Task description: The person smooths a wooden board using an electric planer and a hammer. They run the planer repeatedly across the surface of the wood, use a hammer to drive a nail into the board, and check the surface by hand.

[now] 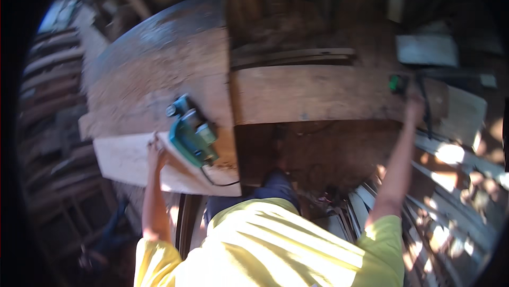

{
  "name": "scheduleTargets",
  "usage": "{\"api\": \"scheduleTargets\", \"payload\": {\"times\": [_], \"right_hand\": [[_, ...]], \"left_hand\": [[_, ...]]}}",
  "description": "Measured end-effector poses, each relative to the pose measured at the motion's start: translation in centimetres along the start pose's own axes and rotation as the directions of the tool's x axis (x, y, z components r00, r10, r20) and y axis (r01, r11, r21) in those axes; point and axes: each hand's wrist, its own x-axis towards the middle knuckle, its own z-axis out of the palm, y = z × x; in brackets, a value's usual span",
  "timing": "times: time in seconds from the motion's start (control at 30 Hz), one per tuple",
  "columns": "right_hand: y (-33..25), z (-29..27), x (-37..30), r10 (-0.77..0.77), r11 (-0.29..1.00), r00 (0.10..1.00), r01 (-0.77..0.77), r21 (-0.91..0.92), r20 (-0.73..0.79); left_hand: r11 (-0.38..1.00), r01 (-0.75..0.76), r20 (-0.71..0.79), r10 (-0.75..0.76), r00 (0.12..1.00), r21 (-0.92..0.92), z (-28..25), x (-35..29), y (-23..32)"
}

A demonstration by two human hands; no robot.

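Note:
My left hand lies across a pale wooden board, its fingers closed at the far edge. To the right of that hand a green electric planer rests on its side, partly over the board. A dark cord leads from its near end. My right arm is stretched far out to the right. There my right hand is at the end of the long bench, beside a small green and black thing and a dark strap or cable. Motion blur hides the fingers of that hand.
A wide worktop strewn with wood dust stands at the left, joined to a long plank bench. Thin strips lie behind the plank. Stacked timber lines the left side. Boards and offcuts litter the right.

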Motion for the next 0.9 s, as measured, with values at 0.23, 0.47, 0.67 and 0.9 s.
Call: {"api": "scheduleTargets", "payload": {"times": [0.23, 0.47, 0.67, 0.9], "right_hand": [[8.2, 3.6, 12.8, -0.354, 0.933, 0.93, 0.344, 0.108, 0.101], [7.5, 0.6, 10.8, -0.347, 0.919, 0.937, 0.333, -0.211, -0.032], [-0.5, -5.1, -0.1, -0.01, 0.93, 1.0, 0.016, -0.368, 0.016], [-1.7, -14.0, -11.6, -0.014, 1.0, 0.856, 0.012, -0.007, -0.517]], "left_hand": [[0.693, 0.566, 0.278, -0.494, 0.824, -0.446, -0.9, 6.2, 4.9], [0.646, 0.655, 0.326, -0.568, 0.756, -0.393, -3.6, 7.4, 9.9], [0.66, 0.656, 0.2, -0.632, 0.749, -0.367, -4.8, 5.7, 10.3], [0.604, 0.462, -0.184, -0.714, 0.675, -0.649, -3.7, 6.9, 10.4]]}}
